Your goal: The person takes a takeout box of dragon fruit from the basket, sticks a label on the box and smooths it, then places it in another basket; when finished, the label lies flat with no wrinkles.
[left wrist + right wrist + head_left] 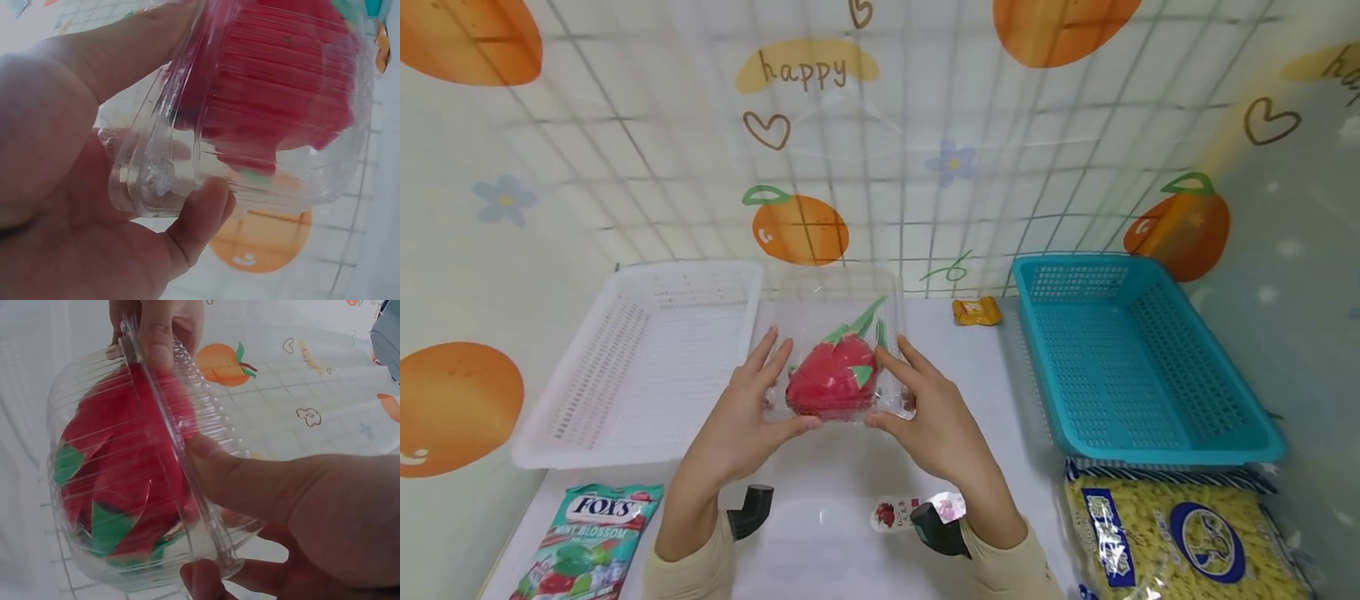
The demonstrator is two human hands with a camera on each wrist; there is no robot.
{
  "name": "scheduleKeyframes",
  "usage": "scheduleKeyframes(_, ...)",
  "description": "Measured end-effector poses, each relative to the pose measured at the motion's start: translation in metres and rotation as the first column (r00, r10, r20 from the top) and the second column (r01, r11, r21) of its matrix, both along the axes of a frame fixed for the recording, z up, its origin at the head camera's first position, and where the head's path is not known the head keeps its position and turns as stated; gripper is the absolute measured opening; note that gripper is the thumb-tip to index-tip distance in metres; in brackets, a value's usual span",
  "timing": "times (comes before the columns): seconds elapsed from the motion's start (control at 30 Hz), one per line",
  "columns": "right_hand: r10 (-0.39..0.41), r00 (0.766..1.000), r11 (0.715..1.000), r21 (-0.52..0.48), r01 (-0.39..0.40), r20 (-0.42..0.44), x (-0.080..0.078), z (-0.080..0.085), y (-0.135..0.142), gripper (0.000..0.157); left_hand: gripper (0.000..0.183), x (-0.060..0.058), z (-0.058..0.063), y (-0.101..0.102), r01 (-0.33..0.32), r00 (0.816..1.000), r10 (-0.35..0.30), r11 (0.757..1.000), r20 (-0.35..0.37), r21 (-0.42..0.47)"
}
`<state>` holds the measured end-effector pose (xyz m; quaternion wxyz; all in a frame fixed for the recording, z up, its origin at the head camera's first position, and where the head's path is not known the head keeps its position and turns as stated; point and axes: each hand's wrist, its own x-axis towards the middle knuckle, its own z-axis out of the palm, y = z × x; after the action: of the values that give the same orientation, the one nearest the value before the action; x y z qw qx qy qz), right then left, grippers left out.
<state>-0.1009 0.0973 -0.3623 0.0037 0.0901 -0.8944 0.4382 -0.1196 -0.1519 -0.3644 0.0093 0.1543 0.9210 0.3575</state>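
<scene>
A clear plastic clamshell box (pixel 805 321) with a red dragon fruit (pixel 835 375) inside is held between two hands at the middle of the table. From its left side, the left hand (pixel 741 417) grips the box, thumb along the near edge. On the opposite side, the right hand (pixel 936 417) grips it with the thumb at the near edge too. The right wrist view shows the lid (pixel 112 469) and base meeting at the rim, and both thumbs on that rim. Green leaf tips (pixel 112 528) stand out on the red fruit.
A white basket (pixel 561 417) stands left, a teal basket (pixel 1052 375) right. Near the teal one lies a small yellow-wrapped candy (pixel 977 312). A FOX'S candy bag (pixel 587 542) lies front left, a pasta bag (pixel 1180 533) front right. A small label strip (pixel 891 514) lies below the hands.
</scene>
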Motion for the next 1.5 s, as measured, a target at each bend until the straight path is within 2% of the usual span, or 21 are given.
scheduleKeyframes(0.3,-0.056,0.998,0.998,0.035,0.055,0.014,0.003,-0.01,0.018,0.08,0.103,-0.005,-0.013,0.021,0.032,0.999,-0.032,0.999,0.01,0.009)
scheduleKeyframes(0.5,-0.068,0.998,0.997,0.049,0.067,0.016,-0.003,-0.016,0.026,0.078,0.1,-0.011,-0.023,0.029,0.042,0.999,-0.042,0.999,-0.009,0.012)
scheduleKeyframes(1.13,-0.103,0.994,0.991,0.085,0.099,0.046,-0.023,-0.039,0.037,0.08,0.101,-0.033,-0.055,0.042,0.052,0.998,-0.053,0.998,0.017,0.033)
scheduleKeyframes(1.5,-0.118,0.991,0.991,0.07,0.114,0.061,-0.035,-0.058,0.038,0.08,0.1,-0.047,-0.079,0.045,0.062,0.998,-0.063,0.997,0.01,0.037)
